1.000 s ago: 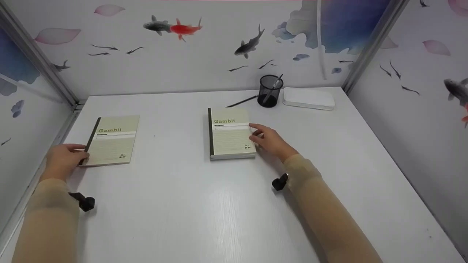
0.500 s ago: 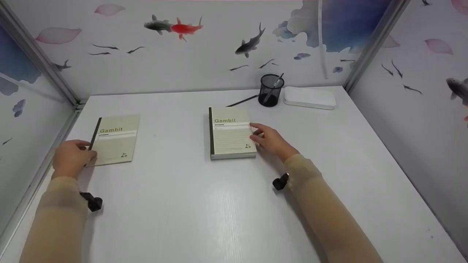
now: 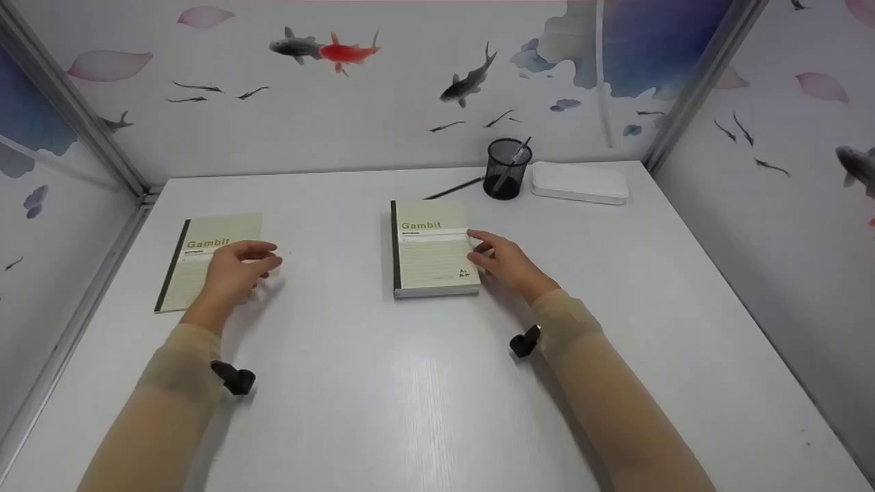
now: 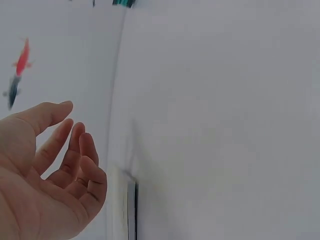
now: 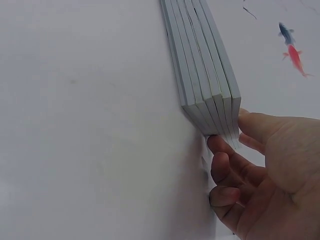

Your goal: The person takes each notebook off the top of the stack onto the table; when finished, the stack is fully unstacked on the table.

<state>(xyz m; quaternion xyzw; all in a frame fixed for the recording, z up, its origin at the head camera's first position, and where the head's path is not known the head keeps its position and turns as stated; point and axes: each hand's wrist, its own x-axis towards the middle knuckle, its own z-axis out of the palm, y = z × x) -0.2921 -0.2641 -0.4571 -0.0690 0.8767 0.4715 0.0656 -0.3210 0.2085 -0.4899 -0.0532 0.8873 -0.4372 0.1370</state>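
My left hand point(image 3: 236, 277) hovers over the right part of the pale green notebook point(image 3: 178, 270) on the table's left, covering some of it. Its fingers are loosely bent, with nothing between them; the left wrist view also shows this hand point(image 4: 60, 170), palm and fingers bare, beside a notebook's edge point(image 4: 122, 210). Near the middle lies a neat pile of "Gambit" notebooks point(image 3: 434, 256), dark spines to the left. My right hand point(image 3: 509, 266) touches the pile's right edge with thumb and fingertips. Several page blocks point(image 5: 205, 65) show in the right wrist view, thumb at one corner.
A black mesh pen cup point(image 3: 506, 171) holding a pen stands at the back. Beside it lie a dark pencil-like stick point(image 3: 453, 188) and a flat white case point(image 3: 579, 183). Printed walls close off the white table point(image 3: 383, 396) behind and at both sides.
My left hand has left the spine side of the left notebook and moved right, across its cover. The right hand and the pile have stayed in place.
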